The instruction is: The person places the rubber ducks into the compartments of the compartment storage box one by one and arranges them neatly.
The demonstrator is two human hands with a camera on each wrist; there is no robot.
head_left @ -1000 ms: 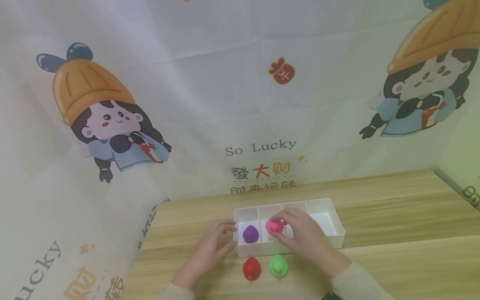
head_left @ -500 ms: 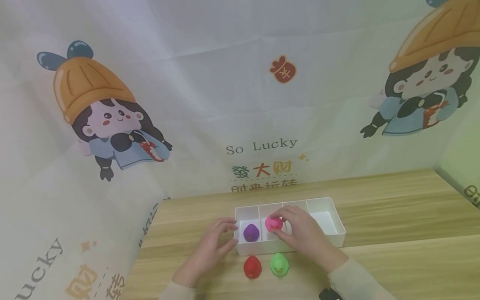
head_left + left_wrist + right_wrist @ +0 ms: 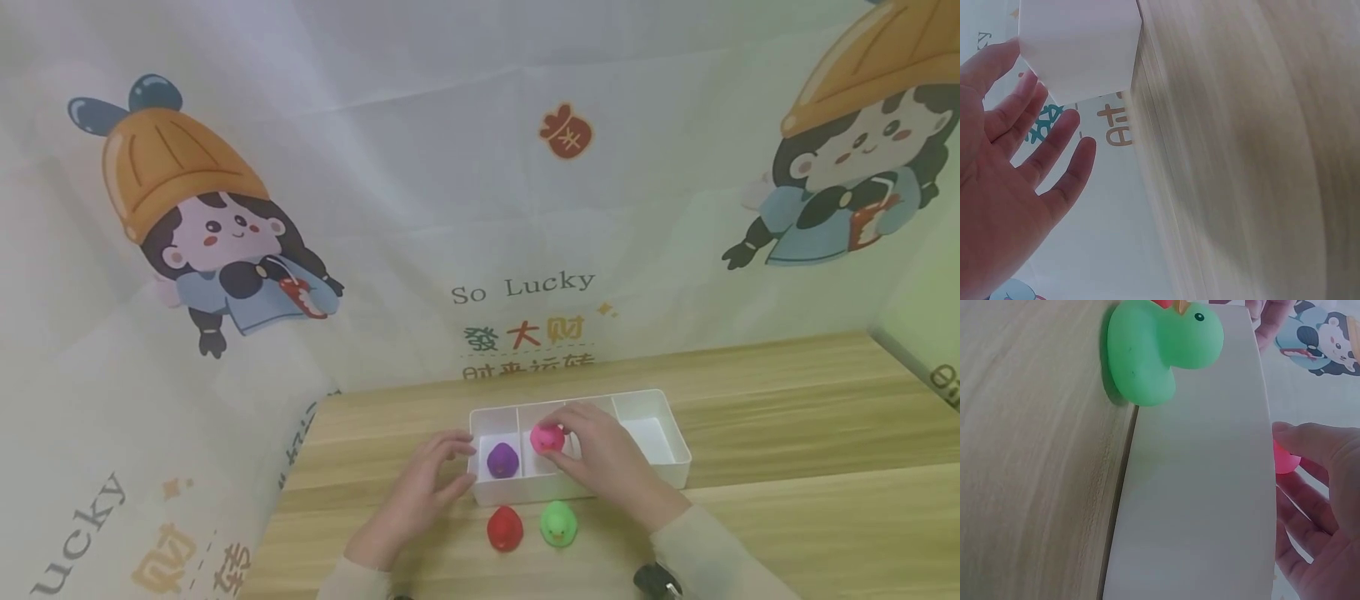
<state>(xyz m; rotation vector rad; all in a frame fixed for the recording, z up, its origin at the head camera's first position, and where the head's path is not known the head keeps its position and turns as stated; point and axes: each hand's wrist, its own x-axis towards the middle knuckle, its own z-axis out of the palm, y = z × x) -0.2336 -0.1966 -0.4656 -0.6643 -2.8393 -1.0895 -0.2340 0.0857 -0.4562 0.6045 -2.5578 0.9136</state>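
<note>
In the head view, my right hand point(image 3: 606, 450) pinches a pink rubber duck point(image 3: 547, 438) between thumb and fingers, over the second compartment from the left of a white divided box point(image 3: 600, 490). The right wrist view shows only part of the pink duck point(image 3: 1286, 459) past the box's wall. At the box's left end is my left hand point(image 3: 427, 483), fingers spread and fingertips right at the wall; the left wrist view shows its open palm point(image 3: 1010, 194). A purple duck point(image 3: 502, 460) sits in the leftmost compartment. My right hand partly hides the third compartment.
In front of the box, a red duck point(image 3: 505, 528) and a green duck point(image 3: 558, 524) stand side by side on the wooden table point(image 3: 787, 417). Behind the table hangs a printed cloth point(image 3: 420, 208) with cartoon figures.
The camera view has tilted slightly, shifting everything up a little. Both hands keep nearly the same place, with the pink duck still pinched over the same compartment.
</note>
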